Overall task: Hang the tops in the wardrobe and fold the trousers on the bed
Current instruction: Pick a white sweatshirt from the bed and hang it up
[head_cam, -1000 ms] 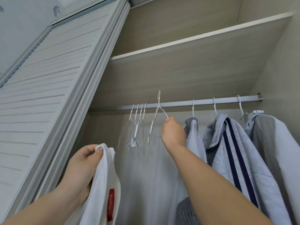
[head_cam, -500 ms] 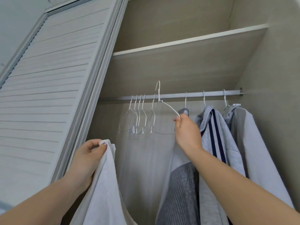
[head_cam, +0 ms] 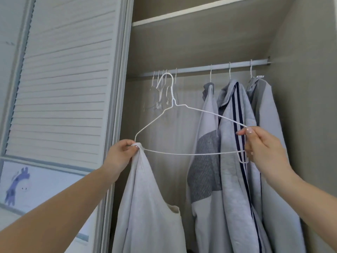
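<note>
Right now the white wire hanger (head_cam: 182,125) is held clear of the wardrobe rail (head_cam: 206,69), its hook at about 12 o'clock. The right hand (head_cam: 262,148) pinches its right shoulder end between thumb and fingers. The left hand (head_cam: 121,153) grips the collar of a white top (head_cam: 145,207) against the hanger's left corner, at 9 o'clock; the top hangs straight down. Inside the wardrobe, bare wire hangers (head_cam: 160,92) cluster at 11 o'clock and three grey tops (head_cam: 237,152) hang at 2 o'clock.
</note>
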